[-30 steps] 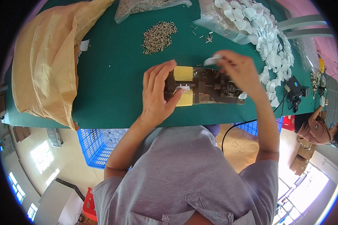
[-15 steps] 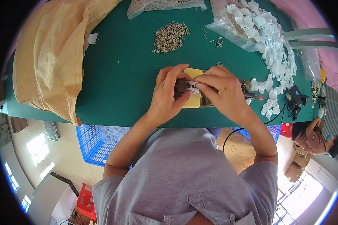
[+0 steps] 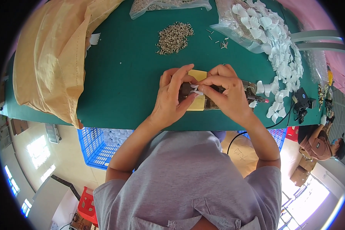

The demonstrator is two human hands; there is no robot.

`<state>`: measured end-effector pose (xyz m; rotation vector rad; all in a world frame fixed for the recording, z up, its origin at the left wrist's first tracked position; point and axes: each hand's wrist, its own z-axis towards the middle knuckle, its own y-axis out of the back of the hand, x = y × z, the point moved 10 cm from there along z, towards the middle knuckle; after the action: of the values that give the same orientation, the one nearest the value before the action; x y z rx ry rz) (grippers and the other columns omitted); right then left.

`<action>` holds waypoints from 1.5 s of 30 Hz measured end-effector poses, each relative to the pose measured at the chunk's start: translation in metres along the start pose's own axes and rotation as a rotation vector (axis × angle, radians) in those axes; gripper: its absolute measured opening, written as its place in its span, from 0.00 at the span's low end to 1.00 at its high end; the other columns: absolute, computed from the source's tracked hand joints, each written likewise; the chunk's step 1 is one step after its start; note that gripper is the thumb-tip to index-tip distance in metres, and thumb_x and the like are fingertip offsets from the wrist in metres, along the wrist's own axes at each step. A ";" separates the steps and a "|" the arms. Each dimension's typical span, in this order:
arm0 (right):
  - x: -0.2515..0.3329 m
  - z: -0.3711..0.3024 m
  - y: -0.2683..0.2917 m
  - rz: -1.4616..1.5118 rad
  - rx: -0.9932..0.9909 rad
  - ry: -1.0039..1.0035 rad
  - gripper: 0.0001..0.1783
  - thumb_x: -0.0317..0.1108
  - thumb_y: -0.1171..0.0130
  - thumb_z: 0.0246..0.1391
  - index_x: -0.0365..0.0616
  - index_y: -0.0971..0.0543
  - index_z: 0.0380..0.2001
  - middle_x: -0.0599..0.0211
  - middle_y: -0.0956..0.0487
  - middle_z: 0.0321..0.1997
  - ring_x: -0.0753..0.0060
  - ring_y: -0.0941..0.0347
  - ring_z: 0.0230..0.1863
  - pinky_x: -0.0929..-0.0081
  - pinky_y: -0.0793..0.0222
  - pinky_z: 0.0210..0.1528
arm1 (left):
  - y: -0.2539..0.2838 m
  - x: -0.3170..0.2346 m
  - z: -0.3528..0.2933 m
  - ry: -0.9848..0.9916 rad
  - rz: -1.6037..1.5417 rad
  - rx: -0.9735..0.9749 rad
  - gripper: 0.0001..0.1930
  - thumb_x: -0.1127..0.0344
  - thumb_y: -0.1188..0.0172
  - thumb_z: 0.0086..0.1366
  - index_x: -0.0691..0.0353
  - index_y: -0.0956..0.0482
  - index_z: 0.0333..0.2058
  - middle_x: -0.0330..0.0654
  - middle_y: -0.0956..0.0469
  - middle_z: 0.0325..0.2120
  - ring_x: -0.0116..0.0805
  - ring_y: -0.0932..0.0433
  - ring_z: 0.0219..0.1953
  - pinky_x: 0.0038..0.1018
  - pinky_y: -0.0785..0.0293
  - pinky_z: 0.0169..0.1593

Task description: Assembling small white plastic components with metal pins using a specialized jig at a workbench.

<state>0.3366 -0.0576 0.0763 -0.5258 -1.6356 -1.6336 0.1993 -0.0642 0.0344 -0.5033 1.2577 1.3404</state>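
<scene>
My left hand (image 3: 168, 95) and my right hand (image 3: 230, 89) meet over a small fixture at the table's near side. Between their fingertips is a small white plastic piece (image 3: 198, 92), partly covered by the fingers. My left fingers curl round a dark brown part (image 3: 184, 89) of the fixture, thumb against the white piece. My right thumb and index finger pinch its other side. Beneath them lie a yellow pad (image 3: 196, 105) and a brown-patterned base (image 3: 211, 104). What sits inside the dark part is hidden.
A heap of small metal clips (image 3: 174, 38) and a few pins (image 3: 223, 43) lie farther back. White toothed plastic pieces (image 3: 283, 63) spill from a clear bag on the right. A big tan sack (image 3: 50, 61) fills the left. A black adapter (image 3: 302, 99) with cable lies right.
My right hand has shifted slightly, its fingers curling more over the white piece. My left hand stays nearly in place. The person at far right has moved an arm a little.
</scene>
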 end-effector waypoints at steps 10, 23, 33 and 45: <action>-0.015 0.000 -0.007 0.089 0.077 -0.144 0.05 0.32 0.30 0.51 0.45 0.11 0.31 0.67 0.21 0.28 0.65 0.28 0.36 0.68 0.33 0.42 | 0.000 -0.003 0.000 -0.009 -0.010 -0.001 0.39 0.78 0.31 0.56 0.60 0.36 0.67 0.41 0.18 0.44 0.47 0.29 0.55 0.41 0.33 0.59; -0.021 -0.002 -0.010 0.181 0.079 -0.186 0.06 0.26 0.32 0.55 0.40 0.11 0.36 0.68 0.18 0.35 0.75 0.24 0.39 0.76 0.28 0.41 | -0.002 -0.003 -0.001 -0.014 -0.021 0.003 0.37 0.80 0.32 0.56 0.61 0.36 0.64 0.44 0.19 0.46 0.50 0.31 0.57 0.41 0.30 0.58; -0.029 0.003 0.003 0.163 0.042 -0.205 0.05 0.31 0.31 0.54 0.45 0.11 0.34 0.69 0.16 0.32 0.71 0.22 0.35 0.72 0.28 0.38 | -0.001 -0.001 -0.002 0.010 -0.027 0.017 0.37 0.80 0.32 0.57 0.60 0.36 0.65 0.43 0.19 0.45 0.49 0.31 0.57 0.40 0.30 0.57; -0.101 0.098 0.048 -0.405 0.025 0.019 0.05 0.36 0.32 0.54 0.48 0.15 0.31 0.67 0.18 0.34 0.63 0.19 0.37 0.65 0.24 0.41 | 0.000 -0.006 -0.001 -0.020 0.007 0.015 0.35 0.81 0.33 0.59 0.62 0.36 0.64 0.41 0.18 0.44 0.45 0.30 0.56 0.35 0.29 0.57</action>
<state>0.4152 0.0643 0.0428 -0.1685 -1.8311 -1.8940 0.1998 -0.0677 0.0391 -0.4742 1.2530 1.3380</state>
